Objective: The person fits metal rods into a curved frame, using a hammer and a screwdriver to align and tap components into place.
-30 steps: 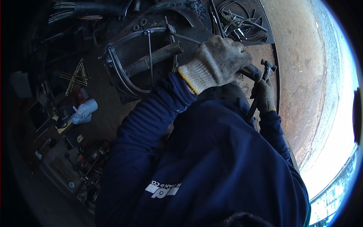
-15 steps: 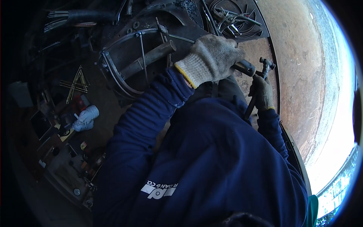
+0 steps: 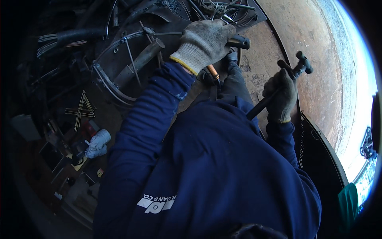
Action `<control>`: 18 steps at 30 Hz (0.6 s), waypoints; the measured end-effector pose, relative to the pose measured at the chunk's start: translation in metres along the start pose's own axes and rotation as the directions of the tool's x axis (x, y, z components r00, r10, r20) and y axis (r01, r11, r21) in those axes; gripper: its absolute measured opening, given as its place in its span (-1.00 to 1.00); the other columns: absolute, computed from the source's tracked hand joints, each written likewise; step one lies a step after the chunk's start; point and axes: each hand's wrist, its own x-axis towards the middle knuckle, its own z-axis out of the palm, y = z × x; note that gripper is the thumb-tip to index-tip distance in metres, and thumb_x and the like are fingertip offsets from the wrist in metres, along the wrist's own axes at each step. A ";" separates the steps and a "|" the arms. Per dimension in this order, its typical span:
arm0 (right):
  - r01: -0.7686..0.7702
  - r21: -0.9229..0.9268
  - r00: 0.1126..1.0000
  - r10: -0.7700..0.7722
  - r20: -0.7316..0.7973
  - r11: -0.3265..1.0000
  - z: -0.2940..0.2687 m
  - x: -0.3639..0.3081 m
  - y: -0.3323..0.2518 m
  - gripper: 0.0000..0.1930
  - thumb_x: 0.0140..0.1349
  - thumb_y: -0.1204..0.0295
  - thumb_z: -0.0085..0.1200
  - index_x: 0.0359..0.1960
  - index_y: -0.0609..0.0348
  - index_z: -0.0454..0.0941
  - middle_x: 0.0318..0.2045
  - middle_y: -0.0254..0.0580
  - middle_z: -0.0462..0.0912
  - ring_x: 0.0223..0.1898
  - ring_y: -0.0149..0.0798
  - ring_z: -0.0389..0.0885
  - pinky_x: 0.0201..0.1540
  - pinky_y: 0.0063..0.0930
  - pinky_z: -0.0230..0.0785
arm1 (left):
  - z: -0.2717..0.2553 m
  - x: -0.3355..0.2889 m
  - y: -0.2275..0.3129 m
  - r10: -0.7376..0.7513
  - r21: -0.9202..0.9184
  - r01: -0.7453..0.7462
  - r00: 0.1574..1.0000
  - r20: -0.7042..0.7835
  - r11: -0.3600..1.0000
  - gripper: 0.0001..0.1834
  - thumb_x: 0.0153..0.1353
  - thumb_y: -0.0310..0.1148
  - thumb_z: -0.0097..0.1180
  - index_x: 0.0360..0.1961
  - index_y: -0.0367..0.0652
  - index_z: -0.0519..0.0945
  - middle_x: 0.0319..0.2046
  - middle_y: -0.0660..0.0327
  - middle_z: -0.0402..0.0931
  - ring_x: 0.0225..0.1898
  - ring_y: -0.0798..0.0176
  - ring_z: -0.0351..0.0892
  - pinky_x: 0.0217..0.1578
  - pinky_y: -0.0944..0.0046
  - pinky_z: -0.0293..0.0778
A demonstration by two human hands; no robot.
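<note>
My left hand [image 3: 207, 42], in a grey knit glove with a yellow-edged cuff, is closed around a dark round bar or tube [image 3: 239, 42]. Its end sticks out to the right of the fist; the rest is hidden by the glove. Off to the right and nearer to me, my right hand [image 3: 281, 95], also gloved, grips a hammer [image 3: 304, 63]. The hammer head stands beyond my fist and its dark handle slants back toward my body. Head and tube end are apart. Below my left hand shows a copper-coloured piece [image 3: 213, 71] with a dark tip.
A curved metal frame [image 3: 105, 81] with a thick pipe [image 3: 145, 57] lies left of my left hand. Coiled cable and tools sit on a dark plate [image 3: 254, 18] at the far edge. Crossed thin rods [image 3: 81, 109] and a pale cloth bundle [image 3: 98, 143] lie at left.
The hammer in my right hand has moved from close beside the tube end to farther right. My left hand has shifted left and away from me with the tube.
</note>
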 end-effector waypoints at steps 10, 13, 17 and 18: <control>-0.019 -0.047 0.996 0.015 -0.084 0.999 0.004 -0.008 0.001 -0.71 0.46 0.27 0.02 0.08 0.16 0.48 -0.62 -0.46 0.29 -0.69 -0.47 0.28 -0.64 -0.55 0.16 | 0.004 -0.005 -0.006 0.027 0.033 -0.028 0.999 0.018 0.999 -0.62 0.12 -0.11 0.40 -0.06 0.10 0.61 -0.22 0.19 0.62 -0.14 0.03 0.74 -0.14 0.00 0.69; 0.094 0.288 0.991 -0.063 -0.116 0.953 -0.018 0.010 0.002 -0.83 0.45 0.31 0.03 -0.15 0.13 0.54 -0.63 -0.45 0.27 -0.70 -0.45 0.28 -0.64 -0.52 0.17 | -0.003 -0.002 -0.005 0.016 0.028 -0.017 1.000 0.008 0.999 -0.63 0.12 -0.10 0.41 -0.08 0.10 0.62 -0.25 0.19 0.63 -0.16 0.03 0.74 -0.13 0.00 0.69; -0.148 -0.298 0.970 0.197 0.141 0.943 0.027 -0.024 0.034 -0.78 0.37 0.39 0.11 -0.03 0.20 0.51 -0.57 -0.32 0.48 -0.72 -0.40 0.39 -0.69 -0.46 0.28 | 0.005 -0.007 0.002 0.027 0.029 -0.027 0.999 0.024 0.999 -0.65 0.10 -0.12 0.40 -0.11 0.07 0.64 -0.25 0.17 0.65 -0.15 0.03 0.74 -0.13 0.00 0.68; -0.151 -0.242 0.977 0.183 0.113 0.958 0.014 -0.018 0.029 -0.77 0.38 0.38 0.10 -0.01 0.20 0.51 -0.56 -0.30 0.50 -0.71 -0.40 0.40 -0.69 -0.47 0.29 | 0.003 -0.009 -0.002 0.020 0.053 -0.021 0.999 0.026 0.998 -0.66 0.10 -0.13 0.40 -0.12 0.06 0.64 -0.25 0.17 0.65 -0.15 0.03 0.74 -0.13 0.00 0.68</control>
